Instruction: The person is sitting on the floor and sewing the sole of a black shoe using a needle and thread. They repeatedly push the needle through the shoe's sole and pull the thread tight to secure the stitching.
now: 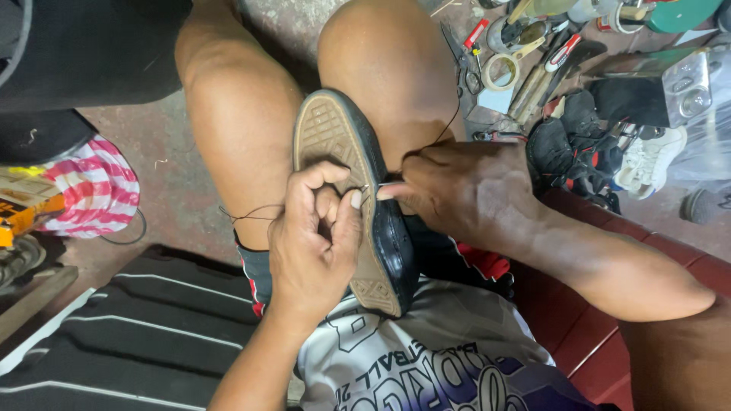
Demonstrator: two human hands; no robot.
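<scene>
A concrete floor [164, 148] is spreading below, tools [525, 57] littering its far right corner. A black shoe [358, 198] is lying sole-up, wedged between the knees so it is staying steady. The left hand [316, 240] is pinching the sole's edge; the right hand [464, 190] is gripping a needle [375, 186], its thread [251, 213] barely showing.

Two hands are working: one left hand [316, 243] and one right hand [457, 190]. One black shoe [358, 198] is resting between two knees. One tape roll [500, 71] is lying nearby.
</scene>
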